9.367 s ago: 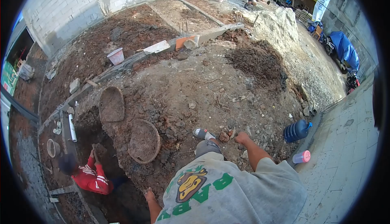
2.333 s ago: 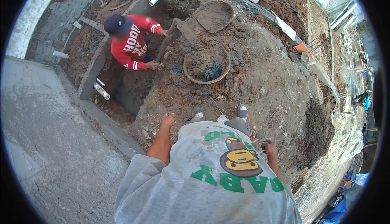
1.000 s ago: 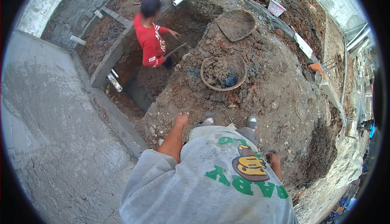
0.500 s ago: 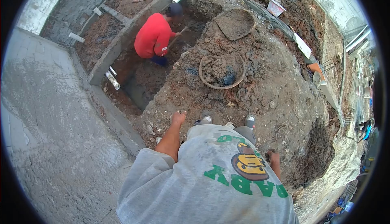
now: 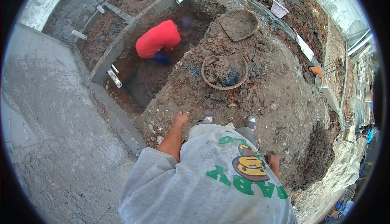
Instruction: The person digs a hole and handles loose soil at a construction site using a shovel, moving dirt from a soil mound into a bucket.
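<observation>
My left hand (image 5: 181, 118) hangs in front of me over the dirt, its fingers curled closed and nothing visible in them. By my right side, my right hand (image 5: 273, 158) also hangs with curled fingers, partly cut off from sight by my shirt; I see nothing in it. Beyond my shoes, a round shallow basin (image 5: 223, 88) heaped with wet soil sits on the ground. A second basin (image 5: 257, 26), also full of soil, lies farther back. Neither hand touches them.
A co-worker in a red shirt (image 5: 156, 39) bends low in a muddy pit (image 5: 142, 82) at the left. Concrete beams (image 5: 115, 53) edge it, with white pipes (image 5: 114, 78) sticking out. A white bucket (image 5: 278, 9) stands at the back right. A rough concrete slab (image 5: 61, 122) spans the left.
The co-worker has bent lower and leaned further forward in the pit. My hands hang nearly as before; the view has shifted slightly.
</observation>
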`<state>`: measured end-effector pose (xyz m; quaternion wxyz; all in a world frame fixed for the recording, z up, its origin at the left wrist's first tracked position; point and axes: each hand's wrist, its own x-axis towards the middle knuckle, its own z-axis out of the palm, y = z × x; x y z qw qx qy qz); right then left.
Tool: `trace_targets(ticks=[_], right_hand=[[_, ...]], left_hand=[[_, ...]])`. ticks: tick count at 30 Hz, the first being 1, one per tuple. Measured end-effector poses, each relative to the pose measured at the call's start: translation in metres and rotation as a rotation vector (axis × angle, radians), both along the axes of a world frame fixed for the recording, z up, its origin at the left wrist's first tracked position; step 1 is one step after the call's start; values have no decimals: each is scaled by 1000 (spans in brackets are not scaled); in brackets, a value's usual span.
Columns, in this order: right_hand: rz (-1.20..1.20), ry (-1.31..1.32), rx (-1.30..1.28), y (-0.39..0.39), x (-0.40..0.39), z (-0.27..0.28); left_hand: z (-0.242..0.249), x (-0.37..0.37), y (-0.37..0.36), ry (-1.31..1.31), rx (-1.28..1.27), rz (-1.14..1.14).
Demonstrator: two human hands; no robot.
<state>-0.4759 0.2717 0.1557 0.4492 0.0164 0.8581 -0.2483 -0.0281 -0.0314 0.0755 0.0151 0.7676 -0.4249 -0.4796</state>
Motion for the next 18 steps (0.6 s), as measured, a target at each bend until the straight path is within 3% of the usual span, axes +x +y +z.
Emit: trace_targets(ticks=[7, 11, 15, 18], right_hand=[[-4, -38, -42, -11, 3, 19], [152, 17, -38, -18, 4, 39], [415, 15, -168, 11, -23, -3], [342, 15, -84, 11, -37, 5]], left_hand=[[-6, 0, 0, -23, -17, 65], [-23, 3, 5, 59, 24, 117], [17, -2, 9, -63, 37, 131], [10, 2, 16, -66, 23, 134]])
